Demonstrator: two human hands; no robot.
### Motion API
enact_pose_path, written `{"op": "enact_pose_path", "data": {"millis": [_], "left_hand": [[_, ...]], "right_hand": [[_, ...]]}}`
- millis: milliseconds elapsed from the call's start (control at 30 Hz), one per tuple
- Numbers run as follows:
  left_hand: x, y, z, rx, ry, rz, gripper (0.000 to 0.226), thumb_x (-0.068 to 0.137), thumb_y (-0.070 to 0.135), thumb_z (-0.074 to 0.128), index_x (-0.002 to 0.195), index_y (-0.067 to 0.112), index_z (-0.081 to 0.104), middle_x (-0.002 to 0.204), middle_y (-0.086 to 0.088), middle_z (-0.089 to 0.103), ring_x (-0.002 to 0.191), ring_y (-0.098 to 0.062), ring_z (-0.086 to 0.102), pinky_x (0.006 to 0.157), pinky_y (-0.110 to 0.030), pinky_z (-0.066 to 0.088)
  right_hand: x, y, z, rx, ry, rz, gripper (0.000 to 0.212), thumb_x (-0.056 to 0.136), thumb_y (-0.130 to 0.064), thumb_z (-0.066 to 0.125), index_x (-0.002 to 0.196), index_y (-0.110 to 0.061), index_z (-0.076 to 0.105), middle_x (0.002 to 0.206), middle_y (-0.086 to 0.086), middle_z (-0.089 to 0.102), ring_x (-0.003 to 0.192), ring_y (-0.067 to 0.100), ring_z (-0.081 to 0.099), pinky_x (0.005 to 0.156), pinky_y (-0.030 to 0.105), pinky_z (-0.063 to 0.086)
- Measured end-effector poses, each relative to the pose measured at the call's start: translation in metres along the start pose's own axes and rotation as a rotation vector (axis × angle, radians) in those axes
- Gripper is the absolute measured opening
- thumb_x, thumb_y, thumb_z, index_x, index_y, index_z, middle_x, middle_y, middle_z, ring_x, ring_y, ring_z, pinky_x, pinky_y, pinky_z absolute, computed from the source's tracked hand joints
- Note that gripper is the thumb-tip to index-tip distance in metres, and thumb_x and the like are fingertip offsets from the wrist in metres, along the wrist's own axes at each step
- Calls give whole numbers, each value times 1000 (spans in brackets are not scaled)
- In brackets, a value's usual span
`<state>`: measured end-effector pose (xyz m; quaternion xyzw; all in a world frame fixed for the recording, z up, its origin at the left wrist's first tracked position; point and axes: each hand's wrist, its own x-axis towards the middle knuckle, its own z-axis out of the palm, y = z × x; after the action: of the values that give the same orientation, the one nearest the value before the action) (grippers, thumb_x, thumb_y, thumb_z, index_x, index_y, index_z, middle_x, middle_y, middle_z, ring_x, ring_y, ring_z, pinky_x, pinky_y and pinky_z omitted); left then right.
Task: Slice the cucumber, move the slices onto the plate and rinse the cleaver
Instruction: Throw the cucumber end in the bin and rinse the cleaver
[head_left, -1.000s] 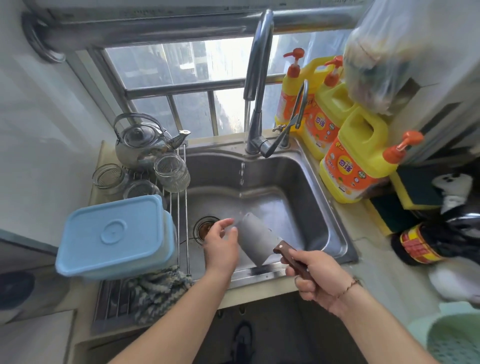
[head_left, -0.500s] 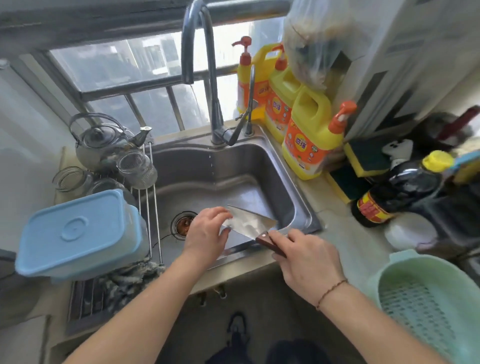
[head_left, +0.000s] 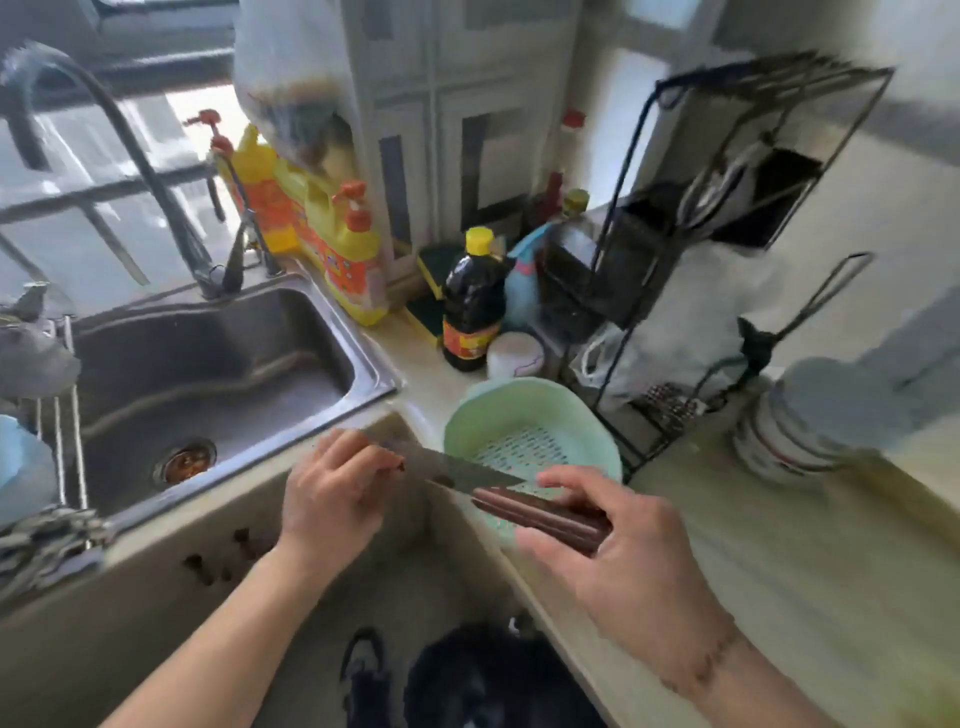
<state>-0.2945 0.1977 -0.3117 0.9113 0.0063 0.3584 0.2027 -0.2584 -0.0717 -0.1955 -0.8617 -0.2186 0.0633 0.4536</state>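
The cleaver (head_left: 457, 470) lies nearly level over the counter corner, right of the sink (head_left: 358, 364), its blade edge-on to the camera. My right hand (head_left: 623, 561) grips its dark brown wooden handle in front of the green colander. My left hand (head_left: 332, 493) pinches the far end of the blade with curled fingers. The picture is blurred by motion. No cucumber, slices or plate can be made out.
A pale green colander (head_left: 535, 431) stands on the counter right of the sink. Behind it are a dark sauce bottle (head_left: 472, 312), yellow detergent jugs (head_left: 343, 249) and a black wire rack (head_left: 727, 234). Stacked bowls (head_left: 810, 421) sit at right. The faucet (head_left: 130, 156) arches at left.
The view has swung right, away from the sink. Both hands have carried the cleaver out of the basin to the counter corner, in front of the colander.
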Motion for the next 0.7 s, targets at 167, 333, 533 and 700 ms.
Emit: {"op": "enact_pose_path", "data": {"millis": [167,333,533,700], "left_hand": [[19,123,18,-109,-33,124,8,81,15,68,76,17,74,82,6,66,75,-18,61,63,-28,49],[38,212,30,-268,-118,138,8,74,15,75,75,23,72,76,13,62,68,-8,57,55,-25,50],[89,273,36,-477,-241,75,2,76,25,72,78,25,71,74,11,60,59,-7,56,51,-31,51],[183,309,10,-586,-244,82,3,81,21,75,83,20,77,74,10,69,60,-1,57,60,-23,52]], "right_hand": [[-42,22,-99,442,253,141,33,58,-33,83,86,-22,68,75,3,73,65,17,67,59,28,58],[-45,30,-150,538,532,168,38,65,-39,75,94,-17,65,87,4,72,83,19,68,67,30,58],[-12,2,-216,206,638,89,32,85,-32,68,112,-27,50,87,0,74,77,13,72,78,28,57],[55,-48,-293,147,666,-31,67,73,-46,72,130,-21,48,93,9,74,81,24,74,84,47,58]]}}
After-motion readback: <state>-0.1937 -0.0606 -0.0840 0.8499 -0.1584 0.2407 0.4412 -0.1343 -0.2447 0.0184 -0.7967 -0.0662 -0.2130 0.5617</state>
